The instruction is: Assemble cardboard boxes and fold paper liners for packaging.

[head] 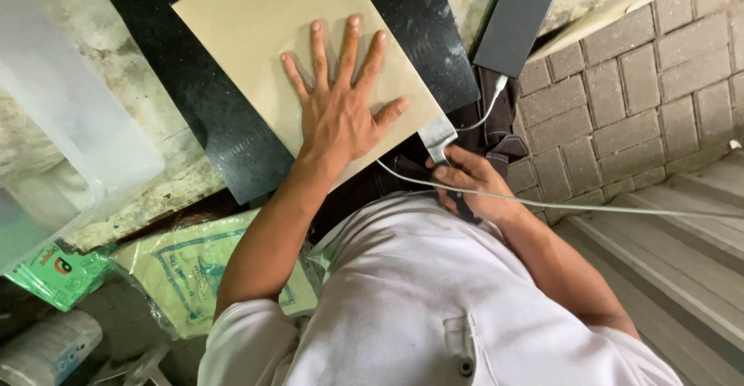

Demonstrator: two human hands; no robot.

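Matt beige tile [263, 37], glossy speckled black stone slab [209, 115], metal scraper blade [436, 134]

A black speckled desk [225, 130] carries a large beige tile [256, 37], which lies flat and angled across the dark surface under the spread left hand [337, 107]. The tile's near corner juts past the desk edge, close to the right hand [465, 184]. Left of the left hand, the black top gives way to a rough, pale stone ledge [147, 192].
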